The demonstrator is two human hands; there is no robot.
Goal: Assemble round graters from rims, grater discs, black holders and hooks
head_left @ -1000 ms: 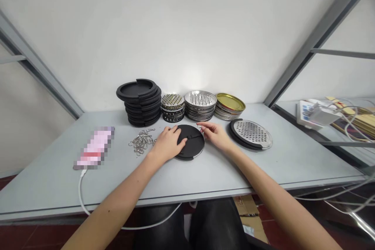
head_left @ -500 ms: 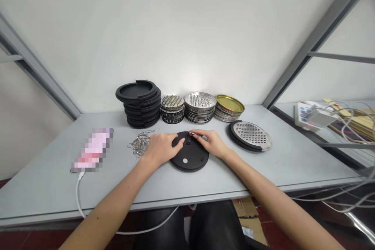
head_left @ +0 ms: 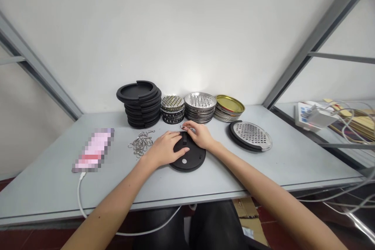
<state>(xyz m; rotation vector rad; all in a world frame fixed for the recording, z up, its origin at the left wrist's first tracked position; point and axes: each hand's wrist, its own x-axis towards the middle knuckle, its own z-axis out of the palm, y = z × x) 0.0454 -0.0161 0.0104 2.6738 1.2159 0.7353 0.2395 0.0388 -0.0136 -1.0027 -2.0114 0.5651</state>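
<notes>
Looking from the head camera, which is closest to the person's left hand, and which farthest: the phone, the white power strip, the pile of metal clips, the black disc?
Nearest to the left hand first:
1. Black disc: touching the hand.
2. Pile of metal clips: just to its left.
3. Phone: farther left.
4. White power strip: far right.

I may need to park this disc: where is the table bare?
Left of the phone, between phone and clips, and right of the rightmost grater. Crowded: along the wall, where four stacks stand, and around the disc, left hand and right hand.
</notes>
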